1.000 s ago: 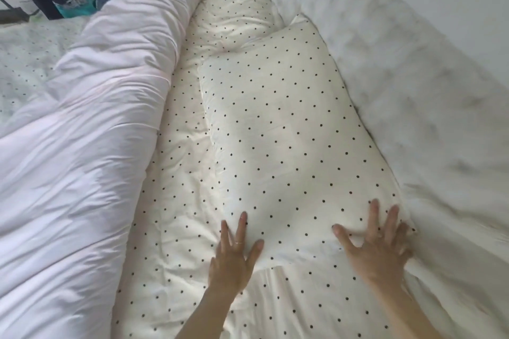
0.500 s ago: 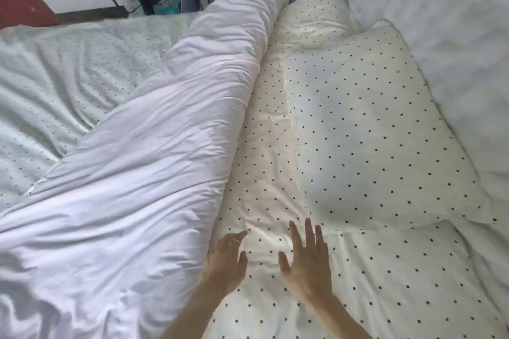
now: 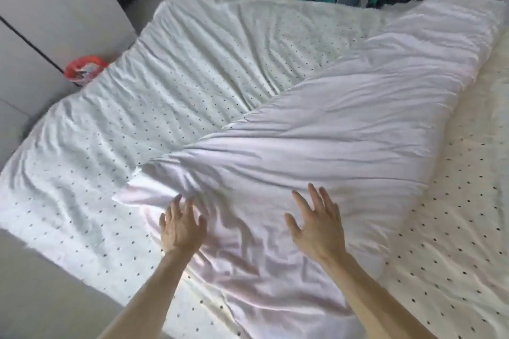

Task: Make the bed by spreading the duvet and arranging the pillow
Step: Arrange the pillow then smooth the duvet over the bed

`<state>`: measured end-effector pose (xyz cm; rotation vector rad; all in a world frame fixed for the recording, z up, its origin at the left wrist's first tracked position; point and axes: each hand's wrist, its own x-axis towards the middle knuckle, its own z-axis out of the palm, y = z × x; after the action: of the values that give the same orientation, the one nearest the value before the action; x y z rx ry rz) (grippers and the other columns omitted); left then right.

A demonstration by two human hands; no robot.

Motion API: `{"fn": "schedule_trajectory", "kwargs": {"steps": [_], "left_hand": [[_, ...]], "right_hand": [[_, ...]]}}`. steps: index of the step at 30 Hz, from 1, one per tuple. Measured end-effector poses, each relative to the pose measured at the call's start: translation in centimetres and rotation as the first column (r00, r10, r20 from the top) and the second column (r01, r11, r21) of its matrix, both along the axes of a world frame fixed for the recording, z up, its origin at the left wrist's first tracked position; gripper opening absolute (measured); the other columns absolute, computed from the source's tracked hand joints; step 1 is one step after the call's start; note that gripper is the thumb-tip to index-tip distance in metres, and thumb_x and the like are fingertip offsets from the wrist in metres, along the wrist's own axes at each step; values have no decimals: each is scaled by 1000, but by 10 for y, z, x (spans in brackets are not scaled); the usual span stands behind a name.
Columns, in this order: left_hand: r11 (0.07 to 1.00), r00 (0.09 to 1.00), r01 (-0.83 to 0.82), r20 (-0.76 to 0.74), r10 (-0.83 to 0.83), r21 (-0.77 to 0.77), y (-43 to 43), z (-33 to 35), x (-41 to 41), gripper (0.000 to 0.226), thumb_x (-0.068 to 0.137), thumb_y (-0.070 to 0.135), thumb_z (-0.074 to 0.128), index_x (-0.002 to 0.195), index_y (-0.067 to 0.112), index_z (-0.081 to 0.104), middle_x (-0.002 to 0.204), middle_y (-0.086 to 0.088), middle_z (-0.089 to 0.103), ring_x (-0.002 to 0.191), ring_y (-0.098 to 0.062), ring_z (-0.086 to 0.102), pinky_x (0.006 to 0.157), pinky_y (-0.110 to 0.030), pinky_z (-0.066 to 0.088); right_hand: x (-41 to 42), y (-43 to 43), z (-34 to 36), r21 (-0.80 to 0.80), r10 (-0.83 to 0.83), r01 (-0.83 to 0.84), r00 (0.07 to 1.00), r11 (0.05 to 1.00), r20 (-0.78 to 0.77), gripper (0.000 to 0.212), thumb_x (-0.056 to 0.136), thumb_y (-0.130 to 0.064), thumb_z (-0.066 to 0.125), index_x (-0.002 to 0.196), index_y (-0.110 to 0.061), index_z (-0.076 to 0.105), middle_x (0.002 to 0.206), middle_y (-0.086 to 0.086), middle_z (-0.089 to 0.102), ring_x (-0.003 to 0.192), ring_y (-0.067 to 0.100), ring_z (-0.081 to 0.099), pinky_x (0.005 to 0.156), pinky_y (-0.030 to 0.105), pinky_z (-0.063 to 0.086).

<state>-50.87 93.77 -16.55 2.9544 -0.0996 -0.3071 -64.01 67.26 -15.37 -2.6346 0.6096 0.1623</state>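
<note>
left hand (image 3: pixel 181 226) | right hand (image 3: pixel 316 224) | both spread over duvet (image 3: pixel 316 124) (rumpled)

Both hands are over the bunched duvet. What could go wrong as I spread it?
The open left hand and right hand grip nothing, so pushing may only deepen creases in the duvet. Its folded corner by the left hand could stay doubled. Dragging may also ruck the wrinkled dotted fabric beside it.

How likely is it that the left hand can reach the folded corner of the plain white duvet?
Probably yes. The left hand is open on or just above the plain white duvet, fingers nearly at that folded corner, and nothing lies between them.
</note>
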Motion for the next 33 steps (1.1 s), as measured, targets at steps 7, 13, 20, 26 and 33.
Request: {"fn": "schedule_trajectory", "kwargs": {"steps": [7, 13, 20, 26, 33], "left_hand": [[881, 881, -459, -188, 434, -115, 111, -11, 26, 91, 81, 70, 56, 151, 18, 30, 158, -12, 21, 145, -30, 16, 116, -48, 17], [890, 868, -429, -342, 359, -154, 95, -25, 64, 86, 79, 69, 59, 138, 8, 49, 154, -10, 31, 143, -28, 22, 115, -43, 22], [736, 985, -31, -145, -92, -677, -48, 46, 33, 27, 73, 25, 71, 61, 14, 50, 58, 7, 52, 52, -7, 46, 53, -21, 42], [335, 542, 728, 204, -815, -598, -186, 63, -73, 33, 65, 16, 69, 95, 27, 67, 112, 12, 66, 128, -19, 47, 109, -39, 33], [219, 163, 868, -161, -974, -446, -264, 113, -178, 32, 73, 21, 65, 105, 30, 68, 120, 11, 63, 126, -18, 44, 106, -31, 32]], "right_hand": [[57, 80, -29, 64, 129, -114, 927, 991, -352, 68, 92, -67, 35, 153, -46, 12, 166, -1, -5, 151, 32, -4, 112, 66, 19], [60, 81, -73, 128, 114, -58, 863, 990, -492, 73, 83, -67, 42, 148, -53, 11, 164, -4, -2, 150, 27, 0, 109, 65, 25], [81, 27, -1, 769, -266, 509, 860, 386, -436, 58, 88, -66, 50, 134, -30, 56, 132, -1, 58, 123, 25, 54, 102, 43, 39], [4, -87, 109, 930, -729, 285, 582, -231, -360, 65, 90, -69, 44, 111, -16, 75, 109, 13, 73, 91, 29, 73, 72, 40, 58], [-159, -162, 150, 810, -724, 576, 604, 107, -334, 38, 60, -8, 83, 93, -6, 64, 92, 20, 63, 82, 30, 63, 76, 40, 46]]}}
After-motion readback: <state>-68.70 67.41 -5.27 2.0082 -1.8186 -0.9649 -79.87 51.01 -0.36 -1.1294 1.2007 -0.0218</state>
